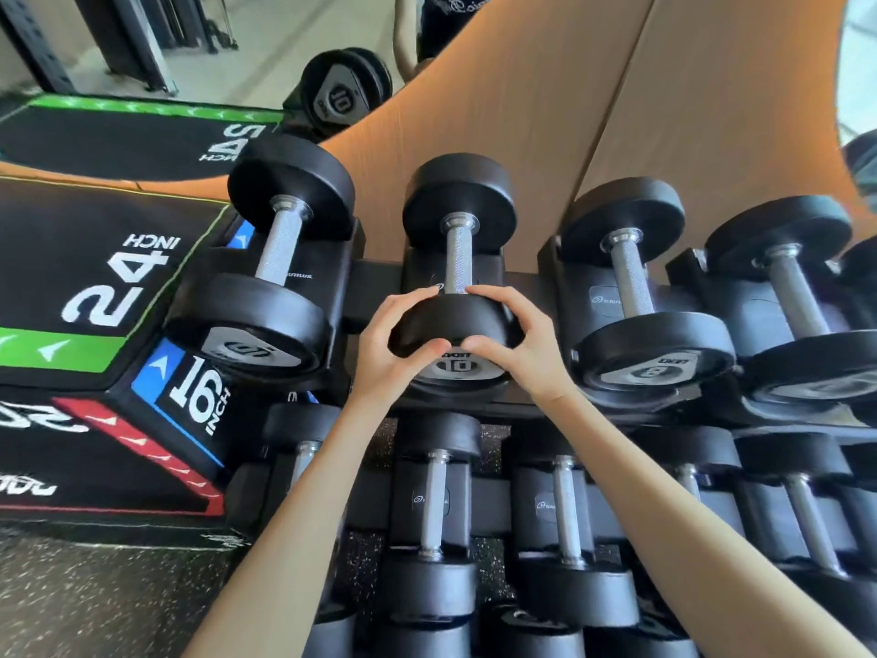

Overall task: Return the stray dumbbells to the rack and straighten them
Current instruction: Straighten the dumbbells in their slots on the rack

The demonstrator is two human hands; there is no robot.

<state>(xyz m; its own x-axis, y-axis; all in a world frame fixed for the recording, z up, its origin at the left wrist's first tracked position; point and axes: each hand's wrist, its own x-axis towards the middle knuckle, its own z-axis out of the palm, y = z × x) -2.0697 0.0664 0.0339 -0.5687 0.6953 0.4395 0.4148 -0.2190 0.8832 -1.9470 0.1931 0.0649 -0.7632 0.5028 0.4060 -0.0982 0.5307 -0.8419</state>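
Observation:
A black dumbbell marked 10 (pixel 458 249) lies in the second cradle from the left on the top row of the black rack (pixel 375 287), its knurled steel handle pointing away from me. My left hand (pixel 394 344) and my right hand (pixel 510 337) both clasp its near head, fingers over the rim and thumbs meeting on the end cap. To the left a larger dumbbell (pixel 265 277) rests at a slant. On the right sit a dumbbell marked 8 (pixel 640 296) and another dumbbell (pixel 802 301).
A lower rack row (pixel 564 510) holds several more dumbbells under my forearms. A black plyo box marked 24 and 16 inch (pixel 109 353) stands against the rack's left end. A wood-panelled wall (pixel 593 111) and a mirror (pixel 213 64) rise behind. Speckled rubber floor (pixel 95 600) lies at bottom left.

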